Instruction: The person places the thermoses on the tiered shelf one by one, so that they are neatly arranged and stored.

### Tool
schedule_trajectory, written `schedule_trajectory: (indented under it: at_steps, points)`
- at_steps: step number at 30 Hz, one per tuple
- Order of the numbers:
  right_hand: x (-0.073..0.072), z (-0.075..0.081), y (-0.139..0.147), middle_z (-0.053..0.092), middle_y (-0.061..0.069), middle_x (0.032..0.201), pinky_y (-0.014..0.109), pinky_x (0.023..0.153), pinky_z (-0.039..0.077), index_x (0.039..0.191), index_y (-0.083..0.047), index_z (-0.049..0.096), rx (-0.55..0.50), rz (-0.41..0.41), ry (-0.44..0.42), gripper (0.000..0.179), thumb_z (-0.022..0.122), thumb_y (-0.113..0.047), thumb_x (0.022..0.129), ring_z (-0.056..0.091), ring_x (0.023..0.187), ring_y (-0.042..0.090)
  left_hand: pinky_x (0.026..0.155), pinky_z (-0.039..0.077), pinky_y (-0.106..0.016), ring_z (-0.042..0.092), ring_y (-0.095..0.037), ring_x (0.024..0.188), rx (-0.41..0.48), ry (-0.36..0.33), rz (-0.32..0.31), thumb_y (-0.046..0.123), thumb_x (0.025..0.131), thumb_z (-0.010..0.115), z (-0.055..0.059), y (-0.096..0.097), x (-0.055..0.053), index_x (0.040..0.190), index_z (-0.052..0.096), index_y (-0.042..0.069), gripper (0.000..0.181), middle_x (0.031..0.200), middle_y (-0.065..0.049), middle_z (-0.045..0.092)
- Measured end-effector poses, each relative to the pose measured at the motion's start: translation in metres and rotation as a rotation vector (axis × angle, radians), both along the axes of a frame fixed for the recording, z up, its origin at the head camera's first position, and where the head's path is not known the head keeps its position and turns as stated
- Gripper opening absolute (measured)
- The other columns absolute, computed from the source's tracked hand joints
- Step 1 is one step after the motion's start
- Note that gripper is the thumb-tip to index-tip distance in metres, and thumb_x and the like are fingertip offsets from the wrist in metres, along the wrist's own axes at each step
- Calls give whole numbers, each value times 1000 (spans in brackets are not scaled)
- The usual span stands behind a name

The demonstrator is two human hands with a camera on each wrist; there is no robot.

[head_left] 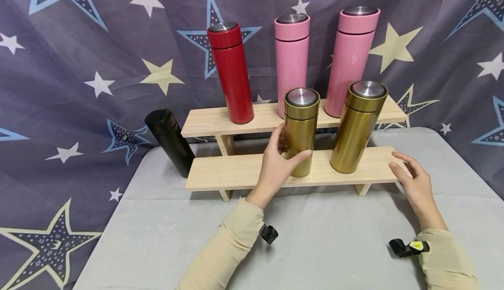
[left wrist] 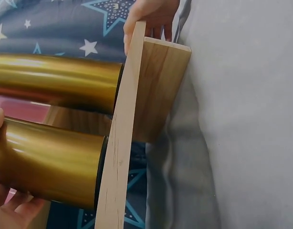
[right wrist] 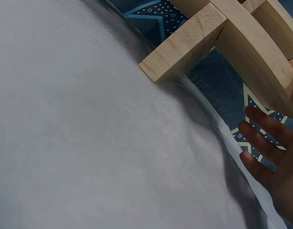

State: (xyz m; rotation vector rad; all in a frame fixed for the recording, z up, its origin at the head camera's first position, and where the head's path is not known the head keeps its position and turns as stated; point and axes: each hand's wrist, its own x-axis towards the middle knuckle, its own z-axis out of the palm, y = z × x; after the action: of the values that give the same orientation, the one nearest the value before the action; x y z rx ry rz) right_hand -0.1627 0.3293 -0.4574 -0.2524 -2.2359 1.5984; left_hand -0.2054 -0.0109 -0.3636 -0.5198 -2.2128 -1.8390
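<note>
My left hand (head_left: 277, 161) holds a gold thermos flask (head_left: 300, 139) with a steel-topped lid, thumb across its front and fingers round its far left side. The flask stands upright at the front of the lower wooden shelf (head_left: 228, 172); in the left wrist view the base of this gold flask (left wrist: 51, 162) is right at the board. A second gold flask (head_left: 356, 132) stands to its right. At the shelf's right end is my right hand (head_left: 415, 185), its fingertips right at the board's edge. The right wrist view shows several fingers (right wrist: 266, 129) spread and loosely extended beside the wood.
On the upper shelf (head_left: 206, 121) behind stand a red flask (head_left: 233, 75) and two pink flasks, one left (head_left: 292, 62) and one right (head_left: 351, 62). A black flask (head_left: 171, 143) stands left of the shelves on the grey cloth (head_left: 315, 237). A starry curtain (head_left: 118, 32) hangs behind.
</note>
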Motion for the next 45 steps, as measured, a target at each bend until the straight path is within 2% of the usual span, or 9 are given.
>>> schedule_trajectory:
  at_steps: [5,13,18,24,29,33,39,45]
  points:
    - [0,1,0,55,-27,106,6,75,40,139,-24,59,-2,-1,0,41,63,-29,98,54,94,-6,98,47,-30,53,-10,118,-4,-15,-11,26,80,85,1,0,-1,149,40,20,82,131,1,56]
    - [0,1,-1,54,-27,107,6,75,40,140,-24,58,2,-6,-5,42,63,-30,98,53,94,-7,99,45,-32,50,-12,120,-49,-3,-41,28,84,82,2,-1,1,151,36,20,81,133,0,52]
    - [0,0,0,56,-28,104,6,75,40,139,-24,59,3,-9,0,42,63,-29,98,54,92,-6,102,43,-33,48,-16,124,-69,-30,-52,29,86,79,1,-5,3,153,34,17,81,139,-4,49]
    - [0,0,1,55,-28,105,6,74,40,139,-24,59,2,-10,-2,41,63,-29,98,54,92,-6,106,41,-34,47,-16,127,-45,-59,-78,25,89,76,0,-13,8,152,35,14,76,143,-4,47]
    - [0,-1,1,54,-28,106,6,75,40,140,-24,58,4,-5,-9,42,63,-30,98,53,94,-7,108,38,-35,44,-15,132,-51,-30,-73,23,91,75,-1,-27,14,151,38,16,71,145,-1,46]
    - [0,-1,2,54,-27,107,6,75,40,140,-24,58,5,-4,-12,43,62,-30,98,53,95,-7,109,37,-38,44,-19,133,-54,-3,-62,21,91,74,-1,-41,18,150,40,15,68,145,-1,48]
    - [-2,-2,3,54,-28,106,6,75,39,141,-23,57,13,-5,-8,43,62,-29,98,53,94,-6,109,36,-46,46,-25,132,-14,48,-42,13,91,73,0,-62,24,147,43,13,63,143,-4,52]
    - [-1,-2,2,54,-29,105,6,75,39,141,-24,58,19,-2,-10,43,63,-30,98,53,93,-6,108,37,-43,47,-20,132,-34,71,7,13,91,74,-3,-88,31,146,45,15,62,142,-2,53]
